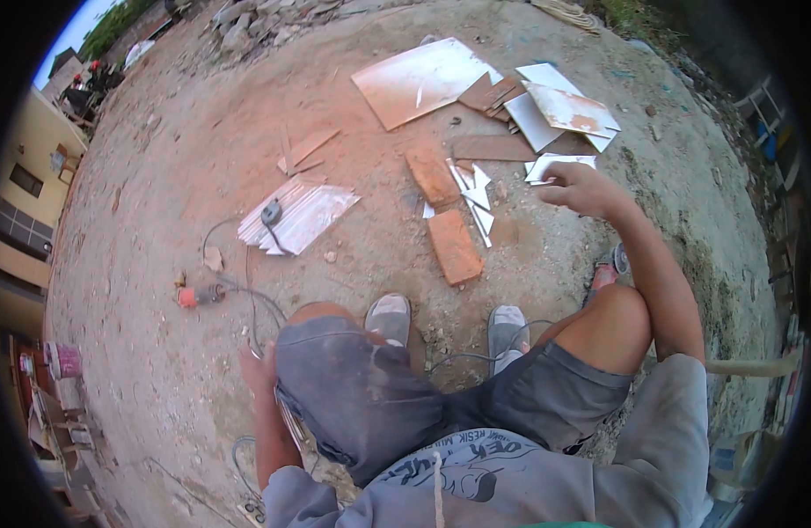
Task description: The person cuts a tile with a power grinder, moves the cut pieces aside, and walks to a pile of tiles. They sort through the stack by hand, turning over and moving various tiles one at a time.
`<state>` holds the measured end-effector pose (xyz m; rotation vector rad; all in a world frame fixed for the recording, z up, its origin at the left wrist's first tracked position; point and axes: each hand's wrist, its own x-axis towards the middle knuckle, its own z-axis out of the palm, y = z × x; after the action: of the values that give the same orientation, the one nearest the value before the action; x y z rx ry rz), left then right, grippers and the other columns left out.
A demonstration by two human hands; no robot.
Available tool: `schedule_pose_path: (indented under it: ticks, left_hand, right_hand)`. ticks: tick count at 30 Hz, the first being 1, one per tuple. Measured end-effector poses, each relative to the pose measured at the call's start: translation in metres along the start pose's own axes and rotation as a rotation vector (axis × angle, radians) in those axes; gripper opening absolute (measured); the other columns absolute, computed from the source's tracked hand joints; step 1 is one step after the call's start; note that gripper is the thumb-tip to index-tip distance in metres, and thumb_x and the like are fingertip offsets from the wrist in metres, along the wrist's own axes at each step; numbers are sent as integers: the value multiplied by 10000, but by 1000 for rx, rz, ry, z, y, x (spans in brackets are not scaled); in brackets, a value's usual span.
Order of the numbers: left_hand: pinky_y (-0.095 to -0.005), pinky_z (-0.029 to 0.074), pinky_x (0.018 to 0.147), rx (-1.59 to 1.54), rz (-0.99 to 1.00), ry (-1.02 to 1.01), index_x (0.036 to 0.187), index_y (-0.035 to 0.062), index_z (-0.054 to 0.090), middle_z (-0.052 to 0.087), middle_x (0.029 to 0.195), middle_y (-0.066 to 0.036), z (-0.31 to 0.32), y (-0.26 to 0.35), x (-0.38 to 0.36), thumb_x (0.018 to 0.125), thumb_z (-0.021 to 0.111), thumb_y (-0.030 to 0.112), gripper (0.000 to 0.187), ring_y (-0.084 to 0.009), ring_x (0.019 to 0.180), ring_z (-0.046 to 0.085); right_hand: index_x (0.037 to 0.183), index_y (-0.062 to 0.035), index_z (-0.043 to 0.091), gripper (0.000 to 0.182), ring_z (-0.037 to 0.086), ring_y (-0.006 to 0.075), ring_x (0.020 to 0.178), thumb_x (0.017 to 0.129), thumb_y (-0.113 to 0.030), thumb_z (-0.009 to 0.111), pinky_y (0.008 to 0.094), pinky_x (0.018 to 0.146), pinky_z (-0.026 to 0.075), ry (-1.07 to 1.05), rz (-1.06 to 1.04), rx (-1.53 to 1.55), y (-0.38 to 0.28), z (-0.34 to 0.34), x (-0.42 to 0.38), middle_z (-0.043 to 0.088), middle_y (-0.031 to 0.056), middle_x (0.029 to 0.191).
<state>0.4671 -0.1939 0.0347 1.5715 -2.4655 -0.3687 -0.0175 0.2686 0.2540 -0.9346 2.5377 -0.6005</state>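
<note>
The right hand [578, 191] is curling loosely at small white tile pieces [559, 165] on the ground [502, 189], its grip unclear; the left hand [259, 371] is hanging low, hold unclear. Sharp edges are risking cuts if pieces slip.

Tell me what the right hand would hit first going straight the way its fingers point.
Probably the white shards beside the orange bricks, though how high the right hand sits is unclear.
</note>
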Motion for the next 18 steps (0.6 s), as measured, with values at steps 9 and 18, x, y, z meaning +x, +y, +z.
schedule_pose_path:
  ticks: [9,18]
  left_hand:
    - [-350,487,916,-547,499,-209,1284,-70,543,653,1122,-207,-175,230,96,878,686,326,584,-227,1043,629]
    - [-369,503,895,-218,959,-369,1288,10,565,674,1115,-198,-201,386,19,831,707,334,578,-290,1037,650]
  right_hand:
    - [1135,15,600,433,649,374,966,852,-311,615,455,837,511,-203,-227,-391,-134,14,-8,668,237,1030]
    - [1157,21,589,474,642,387,967,833,-322,643,460,857,505,-249,-254,-322,-106,26,1,671,226,1025]
